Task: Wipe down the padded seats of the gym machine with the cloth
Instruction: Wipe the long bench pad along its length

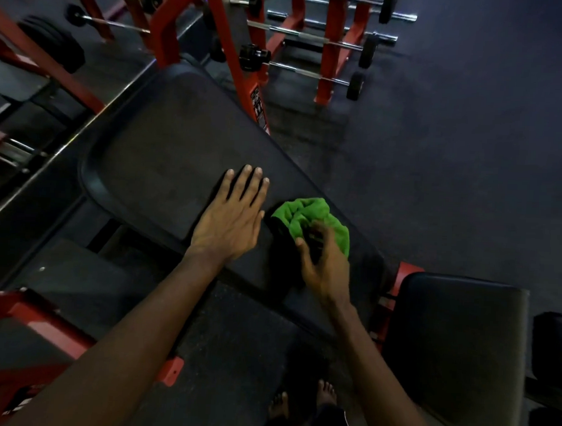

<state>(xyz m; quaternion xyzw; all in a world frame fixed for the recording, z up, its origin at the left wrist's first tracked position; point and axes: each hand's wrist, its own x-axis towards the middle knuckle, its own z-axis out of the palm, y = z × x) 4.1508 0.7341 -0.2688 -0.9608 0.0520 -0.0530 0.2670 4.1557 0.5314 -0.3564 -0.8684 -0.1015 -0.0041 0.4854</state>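
Observation:
A long black padded bench pad (167,151) runs diagonally from upper left to lower right. My left hand (233,216) rests flat on it with straight fingers. Just to its right a crumpled green cloth (308,218) lies on the pad. My right hand (324,262) is at the near edge of the cloth with curled fingers pinching it; the fingers are blurred. A second black padded seat (460,340) stands at the lower right.
Red steel frame posts (243,68) rise behind the pad. A red rack of barbells (330,39) stands at the top. Weight plates (53,42) lie upper left. Dark rubber floor (450,155) spreads to the right. My bare feet (301,401) are below.

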